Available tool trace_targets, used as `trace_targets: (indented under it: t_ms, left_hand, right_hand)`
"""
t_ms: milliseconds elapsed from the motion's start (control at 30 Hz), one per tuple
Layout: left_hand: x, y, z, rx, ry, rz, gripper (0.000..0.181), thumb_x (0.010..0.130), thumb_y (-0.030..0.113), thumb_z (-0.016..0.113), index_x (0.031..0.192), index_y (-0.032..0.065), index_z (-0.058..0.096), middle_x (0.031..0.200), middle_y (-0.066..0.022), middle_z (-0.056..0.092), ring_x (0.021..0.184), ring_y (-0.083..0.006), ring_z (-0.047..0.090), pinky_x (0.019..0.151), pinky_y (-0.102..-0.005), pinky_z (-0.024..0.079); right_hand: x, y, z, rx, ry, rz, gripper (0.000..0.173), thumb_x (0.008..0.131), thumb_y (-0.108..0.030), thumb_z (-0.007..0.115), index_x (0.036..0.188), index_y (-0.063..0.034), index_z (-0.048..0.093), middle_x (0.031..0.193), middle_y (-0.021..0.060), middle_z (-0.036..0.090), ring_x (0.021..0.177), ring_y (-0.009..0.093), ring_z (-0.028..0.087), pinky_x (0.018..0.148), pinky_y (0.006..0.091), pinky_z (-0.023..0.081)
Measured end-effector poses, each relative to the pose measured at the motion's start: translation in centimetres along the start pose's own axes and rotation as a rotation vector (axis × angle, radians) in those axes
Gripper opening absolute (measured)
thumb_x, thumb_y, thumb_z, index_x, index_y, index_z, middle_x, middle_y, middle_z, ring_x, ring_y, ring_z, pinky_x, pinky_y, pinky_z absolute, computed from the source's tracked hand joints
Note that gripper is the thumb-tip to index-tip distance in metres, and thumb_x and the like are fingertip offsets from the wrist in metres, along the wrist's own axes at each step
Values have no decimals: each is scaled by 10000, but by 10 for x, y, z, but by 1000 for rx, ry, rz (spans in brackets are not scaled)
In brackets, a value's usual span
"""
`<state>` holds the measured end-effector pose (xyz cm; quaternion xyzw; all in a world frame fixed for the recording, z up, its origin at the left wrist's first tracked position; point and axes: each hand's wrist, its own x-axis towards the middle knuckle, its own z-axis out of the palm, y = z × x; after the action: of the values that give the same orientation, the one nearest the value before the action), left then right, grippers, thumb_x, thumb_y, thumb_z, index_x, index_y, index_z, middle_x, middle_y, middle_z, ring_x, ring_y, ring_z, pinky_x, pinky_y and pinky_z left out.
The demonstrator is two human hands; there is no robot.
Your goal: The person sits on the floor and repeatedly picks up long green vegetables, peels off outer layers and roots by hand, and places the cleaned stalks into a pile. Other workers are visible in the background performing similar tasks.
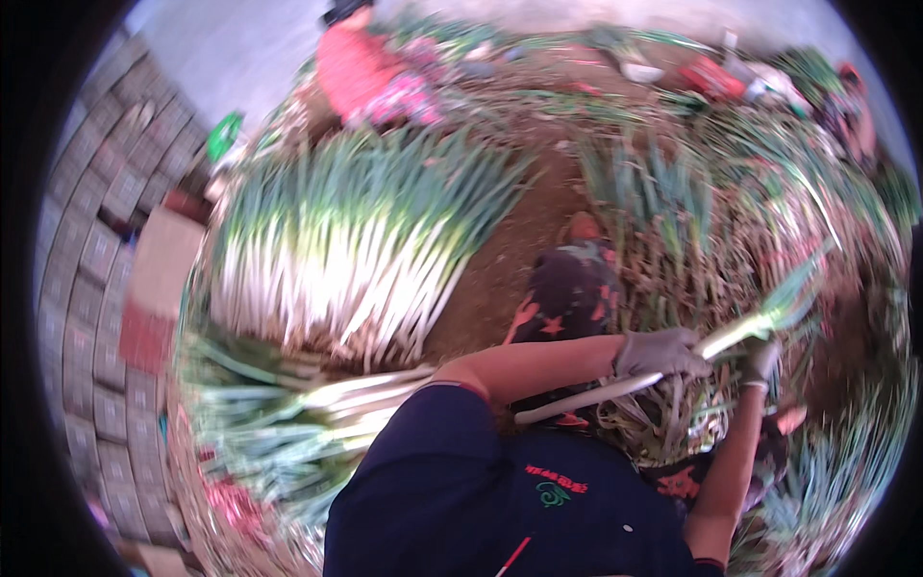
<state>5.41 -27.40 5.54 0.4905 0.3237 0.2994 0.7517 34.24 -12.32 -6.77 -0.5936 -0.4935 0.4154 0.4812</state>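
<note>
My left hand (663,352), in a grey glove, is closed around the white stem of a long green onion (728,335). The onion lies slantwise, its root end towards my body and its green leaves towards the upper right. My right hand (761,359), also gloved, is at the base of the green leaves, with its fingers partly hidden. Dry peeled leaves (649,418) lie between my legs, below the hands. A large row of clean green onions (339,252) lies at the left, with white stems towards me.
More green onions (288,425) lie at the lower left, and untrimmed ones (663,195) lie ahead on the right. A person in a red top (357,68) sits at the upper left; another person (858,119) is at the far right. Stacked blocks (94,339) line the left side.
</note>
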Motion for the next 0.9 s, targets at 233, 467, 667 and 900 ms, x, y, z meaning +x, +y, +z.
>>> trace_targets:
  t_ms: [233,467,667,900]
  left_hand:
    - [-121,50,-47,102,361,18,427,845,236,672,1176,42,486,701,20,520,517,-43,466,424,-213,363]
    - [-242,52,-171,806,1211,135,509,863,259,665,1278,17,494,928,-166,650,792,-248,622,698,-370,493]
    - [-395,-34,-288,1247,1718,-324,797,794,353,727,1415,65,317,1233,-254,517,1150,-410,520,924,-469,443]
    - [-205,4,-288,1174,1175,133,385,849,255,661,1126,0,584,1088,-187,618,1015,-325,611,877,-395,476]
  right_hand:
    - [59,54,-68,-219,199,88,451,960,-395,487,1021,-3,700,840,65,690,618,165,508,594,347,417]
    - [32,93,-56,-191,14,142,289,894,-316,658,823,-36,656,613,-34,524,518,76,411,481,267,315]
    - [2,26,-58,-256,-42,97,283,893,-301,650,854,-22,674,631,-46,508,556,65,422,500,250,324]
    - [3,-5,-167,-610,102,-117,299,883,-276,629,956,9,689,648,15,568,554,93,471,533,282,398]
